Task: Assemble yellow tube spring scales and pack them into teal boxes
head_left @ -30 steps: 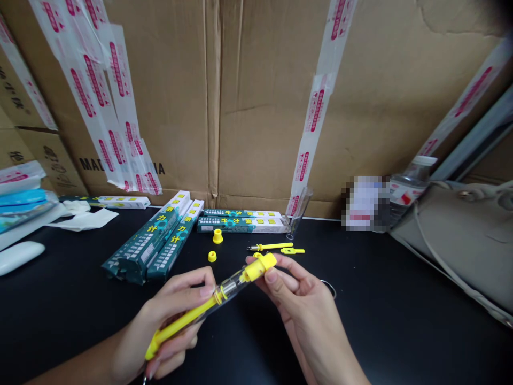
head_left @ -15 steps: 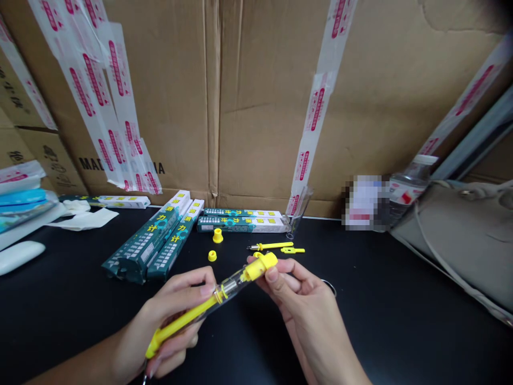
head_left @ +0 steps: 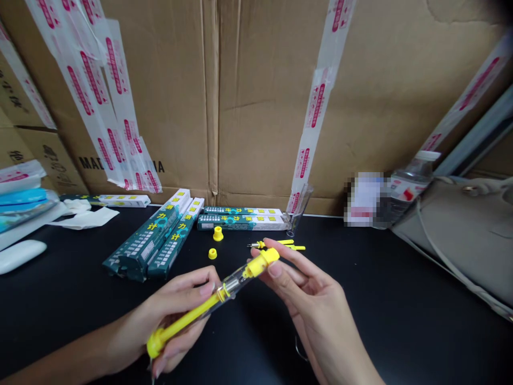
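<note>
My left grip (head_left: 180, 307) is closed around a clear plastic tube with a yellow rod and a metallic spring-like part inside (head_left: 230, 284); the thumb presses along its upper side. My right grip (head_left: 306, 291) is narrow, pinching the yellow flanged plastic cap (head_left: 261, 262) at the tube's far end. The tube hangs above the tabletop, slanting up from lower left to upper right, with a thin metal piece (head_left: 152, 369) below its near end.

The matte black tabletop (head_left: 385, 321) runs back to a wall of brown cardboard (head_left: 172, 96), crossed by strips of whitish tape with red print (head_left: 316, 101). Against its foot lie two slim teal-and-white printed boxes (head_left: 244, 222), side by side, and at their right end an empty-looking clear tube (head_left: 298, 214) leans. Two more long teal-and-white cartons (head_left: 160, 235) lie at an angle to the left. Between these and my right grip sit two small yellow plastic collars (head_left: 217, 234), apart, and thin yellow rods (head_left: 280, 243), partly hidden behind my fingers.

Farther left are crumpled white paper (head_left: 92, 216) and a smooth white rounded object (head_left: 22, 256). At the right, a clear plastic bottle with a white cap (head_left: 409, 187) stands tilted beside a grey-beige bag (head_left: 465, 235).
</note>
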Demonstrator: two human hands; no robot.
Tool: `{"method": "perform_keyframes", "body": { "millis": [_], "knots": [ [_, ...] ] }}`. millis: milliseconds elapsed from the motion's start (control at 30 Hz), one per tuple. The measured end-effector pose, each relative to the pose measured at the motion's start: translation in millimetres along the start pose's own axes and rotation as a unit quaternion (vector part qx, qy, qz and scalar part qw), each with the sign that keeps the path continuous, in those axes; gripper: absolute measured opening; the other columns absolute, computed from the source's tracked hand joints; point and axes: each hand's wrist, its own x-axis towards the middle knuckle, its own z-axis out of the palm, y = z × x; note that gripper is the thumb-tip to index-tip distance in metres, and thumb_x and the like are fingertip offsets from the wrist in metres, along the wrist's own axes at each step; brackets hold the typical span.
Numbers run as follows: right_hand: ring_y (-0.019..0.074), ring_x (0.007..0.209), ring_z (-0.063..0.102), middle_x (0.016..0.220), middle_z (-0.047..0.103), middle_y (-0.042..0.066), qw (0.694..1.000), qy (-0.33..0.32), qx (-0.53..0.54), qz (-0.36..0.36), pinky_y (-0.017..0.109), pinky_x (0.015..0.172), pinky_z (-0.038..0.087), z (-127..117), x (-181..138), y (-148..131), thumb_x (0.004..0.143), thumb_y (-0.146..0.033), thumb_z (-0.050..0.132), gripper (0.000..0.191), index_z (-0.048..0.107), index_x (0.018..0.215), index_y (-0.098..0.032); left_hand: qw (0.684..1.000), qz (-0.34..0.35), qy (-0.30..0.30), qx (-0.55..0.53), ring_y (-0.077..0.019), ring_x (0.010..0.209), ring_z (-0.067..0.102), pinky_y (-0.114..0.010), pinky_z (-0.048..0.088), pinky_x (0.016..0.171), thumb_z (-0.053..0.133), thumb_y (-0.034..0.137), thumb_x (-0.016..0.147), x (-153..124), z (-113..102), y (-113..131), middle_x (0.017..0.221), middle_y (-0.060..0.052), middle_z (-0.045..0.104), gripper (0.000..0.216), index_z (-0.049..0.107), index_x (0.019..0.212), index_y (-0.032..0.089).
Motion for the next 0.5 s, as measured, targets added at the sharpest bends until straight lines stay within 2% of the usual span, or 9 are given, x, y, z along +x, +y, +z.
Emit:
{"method": "perform_keyframes", "body": {
  "millis": [167, 267, 333, 400, 500],
  "knots": [
    [0.0156, 0.086, 0.076, 0.089, 0.081, 0.001, 0.989, -0.052, -0.134, -0.03, 0.021, 0.083, 0.059, -8.1, 9.2, -13.1, 0.077, -0.036, 0.083, 0.026, 0.078, 0.1, -0.024, 0.999, -0.026, -0.04, 0.008, -0.01, 0.028, 0.048, -0.012, 0.038, 0.031, 0.05, 0.05, 0.098, -2.8, 4.8, 1.6, 0.04, 0.006, 0.051, 0.031, 0.058, 0.101, 0.02],
    [0.0137, 0.082, 0.074, 0.087, 0.079, 0.0, 0.98, -0.082, -0.173, -0.045, 0.018, 0.078, 0.058, -11.7, 12.3, -15.1, 0.077, -0.034, 0.083, 0.022, 0.076, 0.094, -0.024, 0.998, -0.01, -0.05, 0.023, -0.0153, 0.036, 0.059, -0.016, 0.045, 0.04, 0.045, 0.048, 0.099, -3.2, 8.2, 1.2, 0.034, 0.007, 0.044, 0.032, 0.059, 0.097, 0.02],
    [0.0139, 0.081, 0.074, 0.088, 0.078, -0.001, 0.975, -0.1, -0.189, -0.054, 0.02, 0.077, 0.059, -12.5, 12.7, -12.8, 0.076, -0.032, 0.083, 0.02, 0.075, 0.092, -0.024, 0.997, -0.014, -0.055, 0.05, -0.0166, 0.041, 0.063, -0.019, 0.049, 0.045, 0.04, 0.055, 0.1, -2.5, 9.9, 1.8, 0.036, 0.005, 0.051, 0.039, 0.057, 0.099, 0.02],
    [0.0156, 0.083, 0.073, 0.092, 0.077, -0.001, 0.964, -0.126, -0.223, -0.066, 0.024, 0.078, 0.059, -13.3, 13.9, -10.9, 0.076, -0.031, 0.083, 0.021, 0.074, 0.094, -0.024, 0.994, -0.039, -0.055, 0.088, -0.0156, 0.042, 0.064, -0.019, 0.05, 0.043, 0.039, 0.063, 0.097, -0.9, 11.1, 3.5, 0.05, 0.001, 0.063, 0.046, 0.054, 0.107, 0.021],
    [0.0185, 0.086, 0.073, 0.098, 0.077, 0.001, 0.932, -0.169, -0.307, -0.088, 0.03, 0.083, 0.058, -18.8, 21.1, -18.1, 0.078, -0.031, 0.081, 0.026, 0.071, 0.102, -0.024, 0.986, -0.092, -0.012, 0.139, -0.0098, 0.034, 0.057, -0.015, 0.043, 0.032, 0.054, 0.063, 0.092, 2.2, 12.8, 7.6, 0.068, -0.001, 0.069, 0.045, 0.051, 0.109, 0.022]
  ]
}}
